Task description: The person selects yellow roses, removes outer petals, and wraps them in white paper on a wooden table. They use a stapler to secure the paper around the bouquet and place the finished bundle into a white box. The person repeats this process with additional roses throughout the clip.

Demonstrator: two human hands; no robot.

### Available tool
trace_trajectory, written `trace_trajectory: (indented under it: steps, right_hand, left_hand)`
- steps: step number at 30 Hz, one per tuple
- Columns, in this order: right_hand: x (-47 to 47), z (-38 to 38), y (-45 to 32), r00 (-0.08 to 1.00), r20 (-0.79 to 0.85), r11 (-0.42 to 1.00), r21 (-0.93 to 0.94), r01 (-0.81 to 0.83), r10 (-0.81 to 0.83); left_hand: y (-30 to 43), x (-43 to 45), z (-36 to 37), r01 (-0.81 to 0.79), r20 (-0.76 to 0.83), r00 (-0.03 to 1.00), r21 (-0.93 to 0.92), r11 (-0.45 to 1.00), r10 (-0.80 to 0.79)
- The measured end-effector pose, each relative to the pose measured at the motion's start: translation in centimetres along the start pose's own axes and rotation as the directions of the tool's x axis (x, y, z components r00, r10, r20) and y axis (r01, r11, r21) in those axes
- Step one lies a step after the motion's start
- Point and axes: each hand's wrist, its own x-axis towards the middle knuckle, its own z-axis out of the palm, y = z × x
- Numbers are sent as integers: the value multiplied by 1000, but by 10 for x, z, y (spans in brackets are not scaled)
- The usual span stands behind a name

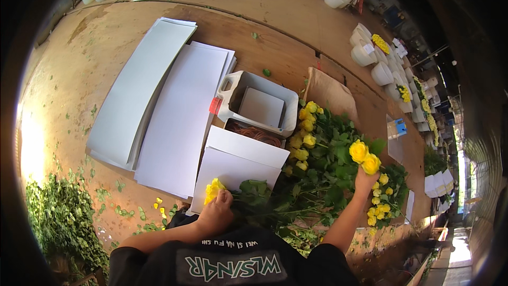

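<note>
My left hand [219,209] grips a yellow rose [213,190] just below its bloom, over a white sheet [236,167] at the table's near edge; its leafy stem points right. On the right, my right hand [366,180] is closed round the stems of two yellow roses [365,156], held above the leafy pile. Between my hands lies a heap of green stems and leaves [317,167], with yellow rose blooms [306,127] along its left side. A smaller bunch of yellow roses [379,208] lies right of my right hand.
Two long stacks of white sheets [141,95] lie left of a plastic bin [291,115] holding white squares. Brown bands [254,133] fill a box beside it. A tan cloth [331,91] lies behind the roses. Cut leaves [59,214] heap on the floor at left; buckets [363,53] stand beyond.
</note>
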Motion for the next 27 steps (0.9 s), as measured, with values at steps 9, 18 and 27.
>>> trace_trajectory:
  steps: [9, 18, 27]
  right_hand:
    - [-15, -95, -65, 974, 16, 966, -122, 227, -227]
    - [-8, -51, -155, 940, 196, 825, -453, 338, -278]
    - [-156, 134, -175, 587, 795, 978, 34, 208, -153]
  left_hand:
    - [-7, -3, 13, -14, -30, 999, 18, 1000, 15]
    - [-5, -4, 13, -46, -15, 999, 106, 993, 48]
    - [5, -5, 5, -85, 3, 996, 325, 942, 89]
